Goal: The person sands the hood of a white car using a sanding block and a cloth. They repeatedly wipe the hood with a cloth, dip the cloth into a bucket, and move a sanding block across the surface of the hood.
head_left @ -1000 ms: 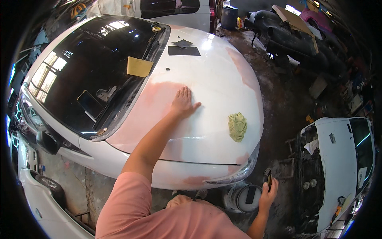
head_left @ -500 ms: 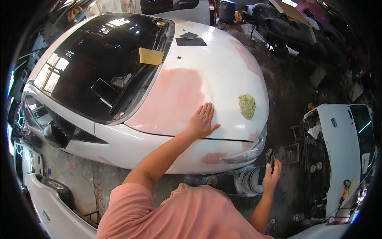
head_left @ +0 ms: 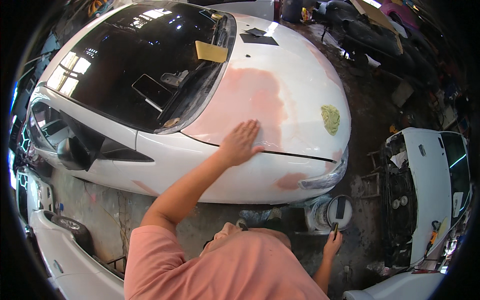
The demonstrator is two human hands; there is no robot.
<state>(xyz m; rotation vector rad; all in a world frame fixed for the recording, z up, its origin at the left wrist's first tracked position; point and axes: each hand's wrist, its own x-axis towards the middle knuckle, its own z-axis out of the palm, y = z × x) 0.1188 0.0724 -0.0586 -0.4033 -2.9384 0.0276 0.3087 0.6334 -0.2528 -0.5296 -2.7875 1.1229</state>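
My left hand lies flat near the side edge of a white car hood, fingers stretched out over a pink sanded-looking patch. Its palm sits by the seam between hood and fender. Low on the right, my right hand is closed around a small dark block with a yellowish side, too small to name surely. Just beyond that block stands a round white bucket with a dark strip over its top. A crumpled yellow-green cloth rests on the front of the hood.
Dark sheets, like sandpaper, lie on the far hood. A yellow pad sits at the windshield base. The side mirror juts out on the left. A stripped white car part stands to the right, black bumpers behind.
My left hand has slid back toward the windshield over the pink patch. My right hand, still gripping the dark block, has dropped lower beside the bucket. The view has shifted.
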